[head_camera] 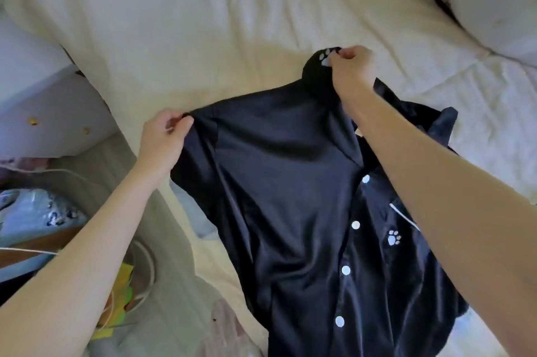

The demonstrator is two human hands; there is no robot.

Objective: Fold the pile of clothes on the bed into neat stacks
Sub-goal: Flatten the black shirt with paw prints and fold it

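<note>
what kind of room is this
Most likely a bedroom. A bed with a cream cover fills the view, a white pillow lies at its far right, and both hands, left hand and right hand, hold up a dark buttoned shirt over it.

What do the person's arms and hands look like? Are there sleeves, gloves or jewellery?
Both arms are bare up to the frame edge: no sleeves show. The left hand and right hand wear no gloves, and no rings, watch or bracelet can be seen on the fingers or wrists that are in view.
</note>
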